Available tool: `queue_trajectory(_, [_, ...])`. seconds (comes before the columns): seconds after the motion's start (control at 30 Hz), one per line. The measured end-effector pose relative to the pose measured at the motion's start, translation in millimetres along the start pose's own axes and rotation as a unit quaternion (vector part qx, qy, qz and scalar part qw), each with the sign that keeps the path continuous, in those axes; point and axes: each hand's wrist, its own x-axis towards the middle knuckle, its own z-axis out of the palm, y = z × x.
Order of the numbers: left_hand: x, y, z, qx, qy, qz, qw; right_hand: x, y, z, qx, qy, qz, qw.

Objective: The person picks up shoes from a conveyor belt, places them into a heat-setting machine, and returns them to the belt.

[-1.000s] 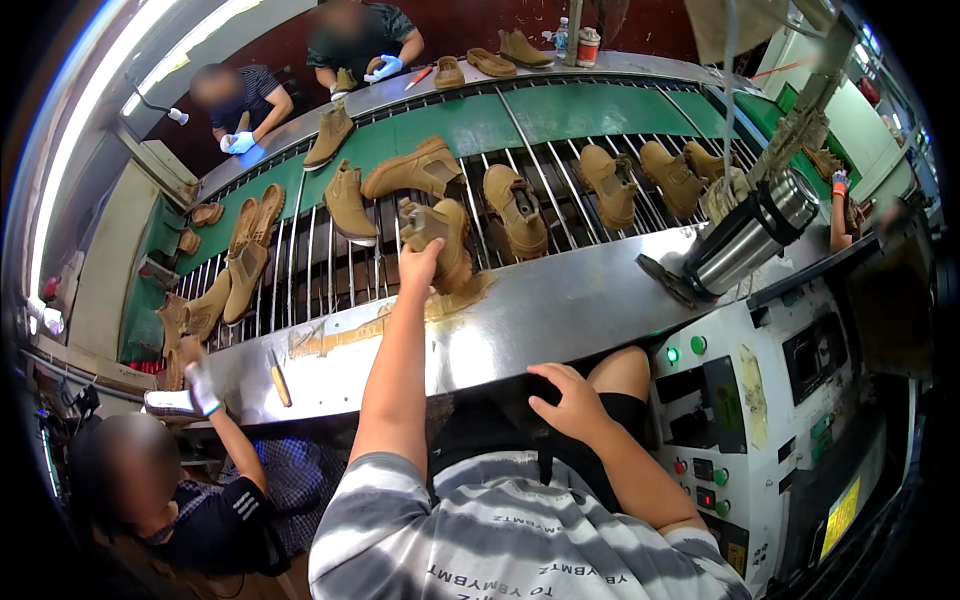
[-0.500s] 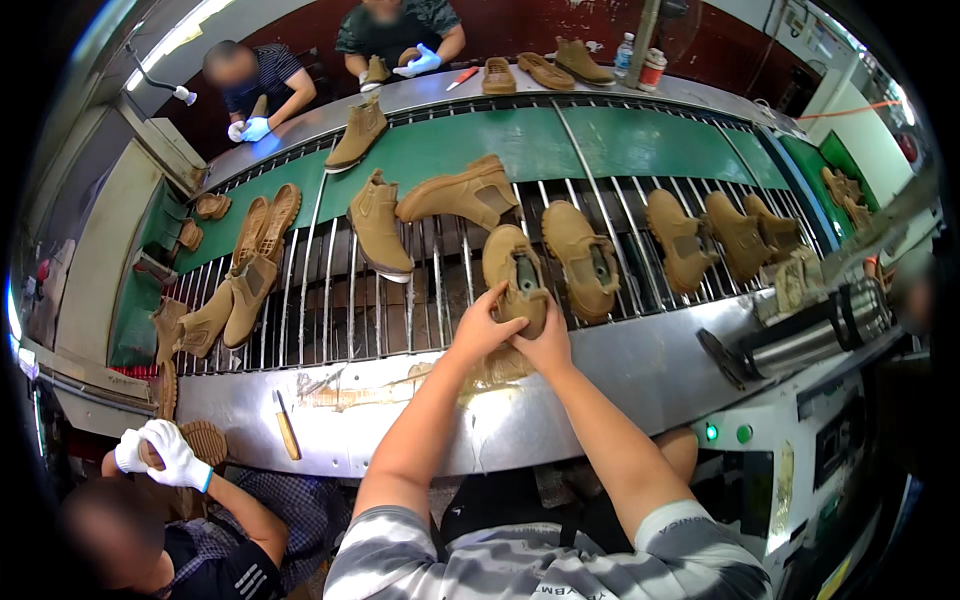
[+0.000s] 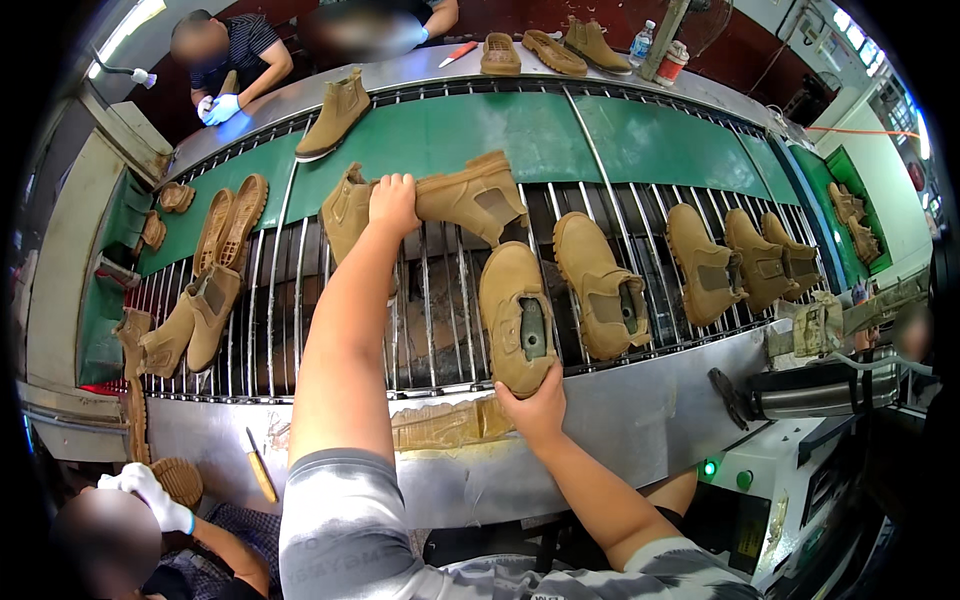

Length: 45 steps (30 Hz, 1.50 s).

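My left hand [image 3: 393,203] reaches over the rack with its fingers curled around the toe end of a tan boot [image 3: 480,197] lying on its side. A second tan boot [image 3: 345,212] is just left of that hand, partly hidden by my forearm. My right hand [image 3: 537,405] grips the near end of another tan boot [image 3: 508,300], whose opening faces up and shows a grey-green form with a hole inside. Right beside it, one more tan boot [image 3: 598,285] rests on the bars.
Metal bars [image 3: 425,310] and a green belt [image 3: 455,130] carry several more boots. On the steel ledge [image 3: 620,420] lie a wooden-handled knife [image 3: 262,466] and, farther right, a steel cylinder [image 3: 825,388]. A gloved co-worker [image 3: 150,490] is at lower left; others work across the line.
My left hand has let go of the near boot and moved up and left to the boot lying on its side. My right hand stays on the near boot. The view has shifted.
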Motion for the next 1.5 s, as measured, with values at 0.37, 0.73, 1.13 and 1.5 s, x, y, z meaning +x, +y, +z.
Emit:
queue_trajectory(0.37, [-52,41,-183,0.003,0.05,0.095,0.994,-4,-14,-12,0.064,0.023,-0.032,0.997])
queue_trajectory(0.73, [-277,49,-391,-0.143,0.077,0.138,0.977,43,-13,3,0.002,-0.076,-0.096,0.992])
queue_trajectory(1.13, [-342,73,-270,-0.306,0.132,0.268,0.904,43,-7,5,0.053,-0.069,-0.097,0.991])
queue_trajectory(1.5, [-380,77,-201,-0.511,0.255,-0.013,0.821,-161,156,-189,0.248,0.138,0.09,0.955])
